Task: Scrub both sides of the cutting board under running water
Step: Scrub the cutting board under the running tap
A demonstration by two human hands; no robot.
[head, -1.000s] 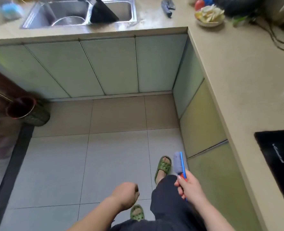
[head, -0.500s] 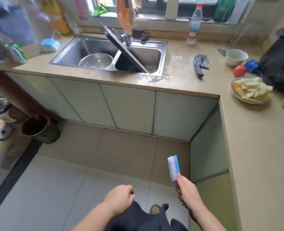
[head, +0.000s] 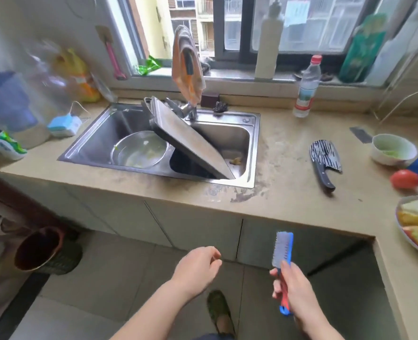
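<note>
Beige countertop (head: 289, 192) wraps the corner of your kitchen, with a double steel sink (head: 253, 143) set under the window. Your cutting board (head: 188, 138) leans tilted across the divider, its low end down in the right basin and its high end beside the faucet (head: 190, 110), which has an orange cloth (head: 187, 67) draped over it. A steel bowl (head: 139, 149) sits in the left basin. Your right hand (head: 293, 283) grips a blue scrub brush (head: 282, 251) by its handle, bristles upright, in front of the cabinets. Your left hand (head: 198, 268) hangs loosely curled, holding nothing. A cleaver (head: 324, 158) lies on the counter right of the sink, a tomato (head: 405, 179) further right.
</note>
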